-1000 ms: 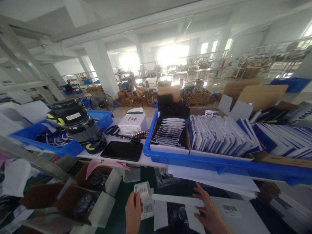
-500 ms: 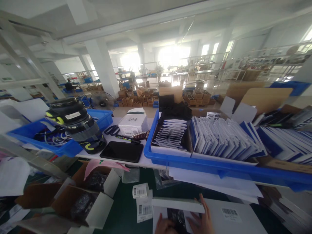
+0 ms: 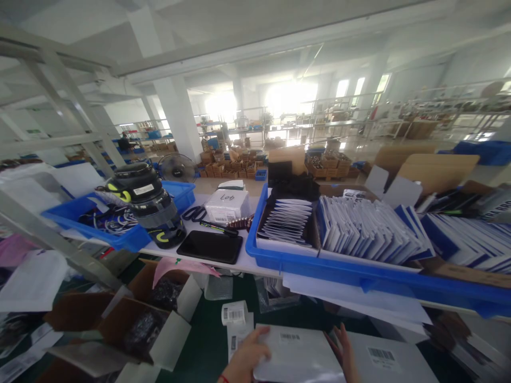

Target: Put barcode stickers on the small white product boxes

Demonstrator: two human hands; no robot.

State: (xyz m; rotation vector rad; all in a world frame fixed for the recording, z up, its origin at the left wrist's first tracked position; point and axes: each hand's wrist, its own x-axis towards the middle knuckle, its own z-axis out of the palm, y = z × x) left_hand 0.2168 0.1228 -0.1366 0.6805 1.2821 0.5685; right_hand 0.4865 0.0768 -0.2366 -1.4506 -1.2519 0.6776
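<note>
At the bottom edge of the view both my hands hold a flat white box [image 3: 299,354] with a small barcode label on top. My left hand [image 3: 245,356] grips its left edge, thumb on the lid. My right hand [image 3: 345,354] presses against its right side with fingers pointing up. The box sits over the green bench top [image 3: 207,340]. A roll of barcode labels [image 3: 235,314] lies just left of the box, with a strip of labels trailing from it. A second white box with a barcode [image 3: 393,361] lies to the right.
A raised white shelf carries a long blue tray [image 3: 359,271] of white and blue packets, a black tablet [image 3: 210,247], a small white box marked by hand [image 3: 227,205], scissors, and a blue bin [image 3: 99,234] with black-and-yellow gear. Open cardboard boxes [image 3: 136,324] stand lower left.
My left hand let go of the label roll and moved right to the box. The box's lid, open before over a dark item, now lies shut. The view tilted slightly.
</note>
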